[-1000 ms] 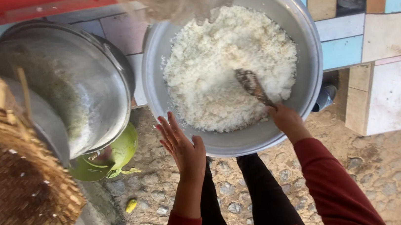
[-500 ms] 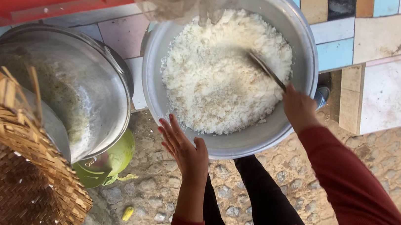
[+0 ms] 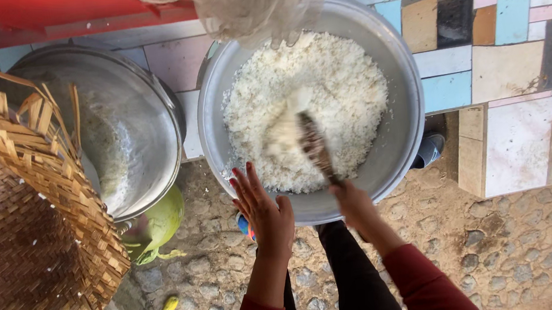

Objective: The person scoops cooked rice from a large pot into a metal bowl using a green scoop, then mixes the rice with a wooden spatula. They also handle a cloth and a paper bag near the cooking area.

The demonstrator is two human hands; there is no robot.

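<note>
A big metal basin holds a mound of white cooked rice. My right hand grips a wooden paddle whose blade is dug into the rice near the basin's middle. My left hand is flat with fingers spread, hovering at the basin's near rim, holding nothing. A clear plastic bag hangs over the far rim of the basin.
An empty metal pot stands left of the basin. A woven bamboo basket fills the left edge. A green object lies under the pot. A tiled ledge runs on the right, above a pebbled floor.
My right hand swept the paddle from the basin's right side to its middle, pushing rice up. My left hand stayed by the near rim.
</note>
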